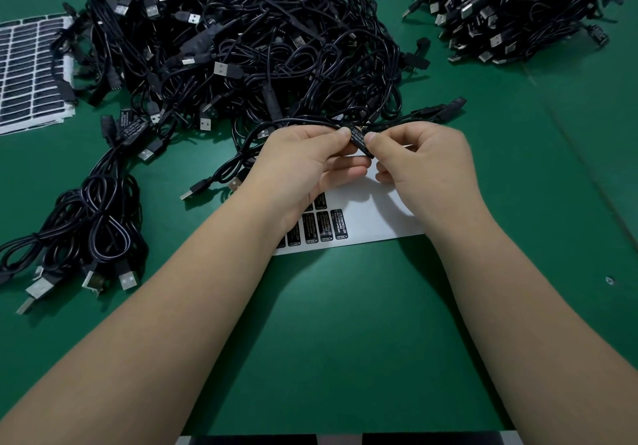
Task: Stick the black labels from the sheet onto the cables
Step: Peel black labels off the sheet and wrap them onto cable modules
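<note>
My left hand [303, 158] and right hand [421, 158] pinch 1 labelled cable [359, 140] | label sheet [373, 216] beneath my hands | cable heap [241, 47] beyond them

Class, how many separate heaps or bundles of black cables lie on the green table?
3: a big tangled heap top centre, a stacked heap top right, a small bundle at left. More may lie out of view.

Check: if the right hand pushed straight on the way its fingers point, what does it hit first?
The right hand points left, toward the left hand. It would first meet the labelled cable pinched between them, then the left fingertips; depth is unclear.
</note>
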The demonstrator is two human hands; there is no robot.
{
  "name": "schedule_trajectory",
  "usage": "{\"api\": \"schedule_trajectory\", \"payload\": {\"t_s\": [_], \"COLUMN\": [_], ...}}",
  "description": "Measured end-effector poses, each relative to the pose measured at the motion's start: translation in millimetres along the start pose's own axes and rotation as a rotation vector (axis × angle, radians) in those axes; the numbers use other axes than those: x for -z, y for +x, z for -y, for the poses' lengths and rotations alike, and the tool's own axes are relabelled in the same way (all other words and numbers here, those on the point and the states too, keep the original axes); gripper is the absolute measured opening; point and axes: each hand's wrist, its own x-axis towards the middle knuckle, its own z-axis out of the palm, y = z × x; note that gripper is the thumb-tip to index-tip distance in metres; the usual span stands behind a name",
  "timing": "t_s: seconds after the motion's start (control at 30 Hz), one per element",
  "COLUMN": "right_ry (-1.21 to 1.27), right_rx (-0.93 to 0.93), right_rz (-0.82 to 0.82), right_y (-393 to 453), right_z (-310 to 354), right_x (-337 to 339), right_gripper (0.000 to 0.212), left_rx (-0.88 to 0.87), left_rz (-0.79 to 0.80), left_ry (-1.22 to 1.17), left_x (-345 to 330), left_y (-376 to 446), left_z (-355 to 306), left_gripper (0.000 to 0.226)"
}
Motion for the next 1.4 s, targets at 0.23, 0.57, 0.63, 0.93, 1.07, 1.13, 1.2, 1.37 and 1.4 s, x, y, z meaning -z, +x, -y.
{"api": "schedule_trajectory", "payload": {"t_s": [0.23,0.57,0.63,0.93,1.07,1.13,1.2,1.37,1.4], "right_ry": [-0.019,-0.054,-0.057,-0.076,-0.078,-0.078,-0.078,-0.087,-0.089], "right_rx": [0.026,0.068,0.072,0.094,0.095,0.093,0.087,0.073,0.072], "right_rz": [-0.005,-0.015,-0.018,-0.025,-0.028,-0.029,-0.028,-0.028,-0.029], "right_y": [1.3,1.2,1.3,1.8,1.7,1.7,1.6,1.2,1.2], "right_z": [-1.4,-2.4,-2.8,-4.1,-3.6,-3.5,-3.4,-2.7,-2.5], "right_x": [-0.5,-1.2,-1.4,-2.2,-1.4,-1.4,-1.7,-2.1,-2.2], "right_gripper": [0.025,0.026,0.027,0.028,0.028,0.028,0.027,0.026,0.026], "left_rx": [-0.002,0.004,0.004,0.004,-0.002,-0.002,-0.004,-0.013,-0.014], "left_rz": [0.003,0.014,0.013,0.019,0.02,0.024,0.03,0.041,0.041], "left_ry": [-0.006,-0.025,-0.029,-0.038,-0.036,-0.033,-0.029,-0.011,-0.01], "left_x": [0.3,0.9,0.7,0.7,0.7,0.8,1.2,1.0,0.8], "left_y": [0.3,-0.3,-0.5,-0.1,-0.3,-0.4,-0.5,-1.1,-1.2], "left_z": [-0.9,-1.4,-1.3,-1.6,-0.9,-0.4,-0.2,-0.7,-1.1], "left_gripper": [0.021,0.019,0.019,0.018,0.018,0.018,0.019,0.02,0.02]}}
